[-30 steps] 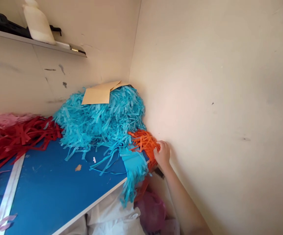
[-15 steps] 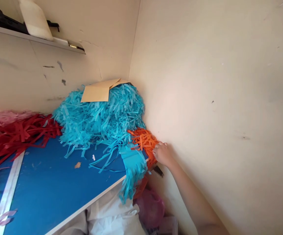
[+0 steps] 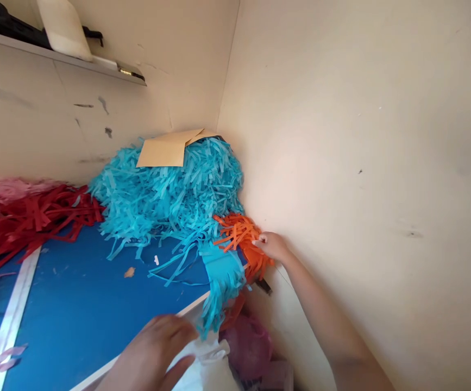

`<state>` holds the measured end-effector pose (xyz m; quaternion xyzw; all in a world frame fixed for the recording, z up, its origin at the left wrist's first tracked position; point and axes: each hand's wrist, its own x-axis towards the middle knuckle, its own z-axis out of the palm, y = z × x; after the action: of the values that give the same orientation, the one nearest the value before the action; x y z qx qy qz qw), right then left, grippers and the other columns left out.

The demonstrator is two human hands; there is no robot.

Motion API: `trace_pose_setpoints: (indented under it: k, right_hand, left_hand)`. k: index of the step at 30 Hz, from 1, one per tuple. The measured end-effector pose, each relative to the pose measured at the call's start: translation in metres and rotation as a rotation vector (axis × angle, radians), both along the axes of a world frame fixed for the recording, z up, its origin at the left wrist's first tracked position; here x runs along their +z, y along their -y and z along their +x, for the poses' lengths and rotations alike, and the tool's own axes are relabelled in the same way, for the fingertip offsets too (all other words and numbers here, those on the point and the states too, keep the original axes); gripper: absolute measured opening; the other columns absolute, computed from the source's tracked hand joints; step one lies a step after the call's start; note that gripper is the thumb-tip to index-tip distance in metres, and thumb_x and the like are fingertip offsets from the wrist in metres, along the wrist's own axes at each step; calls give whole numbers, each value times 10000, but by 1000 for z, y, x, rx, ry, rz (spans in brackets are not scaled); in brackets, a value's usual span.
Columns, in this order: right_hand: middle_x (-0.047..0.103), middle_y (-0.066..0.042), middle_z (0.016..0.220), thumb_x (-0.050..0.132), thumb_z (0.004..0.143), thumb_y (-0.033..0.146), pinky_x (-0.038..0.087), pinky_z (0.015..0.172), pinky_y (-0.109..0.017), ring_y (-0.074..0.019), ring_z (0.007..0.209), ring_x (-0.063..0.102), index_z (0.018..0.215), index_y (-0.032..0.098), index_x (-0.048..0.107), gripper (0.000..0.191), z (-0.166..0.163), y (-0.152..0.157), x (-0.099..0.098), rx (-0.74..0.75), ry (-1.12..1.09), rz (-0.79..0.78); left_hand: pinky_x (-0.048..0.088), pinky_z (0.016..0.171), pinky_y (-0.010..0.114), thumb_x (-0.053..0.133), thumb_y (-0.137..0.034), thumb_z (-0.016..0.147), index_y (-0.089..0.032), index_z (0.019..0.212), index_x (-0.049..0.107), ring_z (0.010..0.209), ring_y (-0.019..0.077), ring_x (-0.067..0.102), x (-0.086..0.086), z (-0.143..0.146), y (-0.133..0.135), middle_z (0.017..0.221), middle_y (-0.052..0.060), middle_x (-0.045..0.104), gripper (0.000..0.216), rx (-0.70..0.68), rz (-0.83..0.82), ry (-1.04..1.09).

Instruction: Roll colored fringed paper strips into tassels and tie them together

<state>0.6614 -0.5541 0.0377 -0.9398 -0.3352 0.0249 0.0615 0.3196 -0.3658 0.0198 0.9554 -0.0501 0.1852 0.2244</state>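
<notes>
My right hand [image 3: 275, 246] reaches to the table's far right corner, by the wall. Its fingers are curled closed at the edge of a bunch of orange fringed paper [image 3: 241, 233], and look to be pinching it. My left hand [image 3: 154, 353] is low in the view, over the table's front edge, slightly blurred, with thumb and fingers apart and nothing in them. A large heap of blue fringed paper [image 3: 170, 190] lies beside the orange bunch. One blue fringed strip [image 3: 223, 266] hangs over the table edge. Brown paper pieces [image 3: 162, 152] lie on top of the heap.
Red fringed paper [image 3: 35, 217] and pink fringed paper [image 3: 11, 189] lie on the blue table [image 3: 96, 309] at left. Walls close in behind and at right. A shelf [image 3: 56, 54] holds a white bottle [image 3: 66, 30]. Below the table edge is a pink bag-like object [image 3: 247, 347].
My left hand has come into view from below. My right hand has shifted slightly right and its fingers have curled in; the orange paper's lower end has spread to the right.
</notes>
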Motion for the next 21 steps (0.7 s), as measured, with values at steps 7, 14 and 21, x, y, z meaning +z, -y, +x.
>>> trace_pose_setpoints:
  k: [7,14,21]
  right_hand:
    - [608,37,607,535,943,326,284,515,-218,-113,564,530,685,183,662,320,0,-1,5,-19,1,-7]
    - [679,-84,990,481,990,294,328,592,-254,-181,783,603,991,185,699,244,-12,3,27,-103,280,-11]
    - [653,-78,968,417,1028,331,280,557,-283,-185,768,578,963,182,690,318,-8,8,55,-222,445,-12]
  left_hand:
    - [424,1002,397,556,-300,899,-158,1306,570,1192,263,549,23,188,41,1305,100,633,432,-175,276,-82]
    - [335,1021,484,674,-516,780,-112,1055,713,1133,342,529,-5,242,50,1106,182,670,490,-176,373,-145]
    - [227,1089,521,632,-489,811,-129,1062,707,1141,334,525,-11,245,45,1092,161,683,445,-193,385,-173]
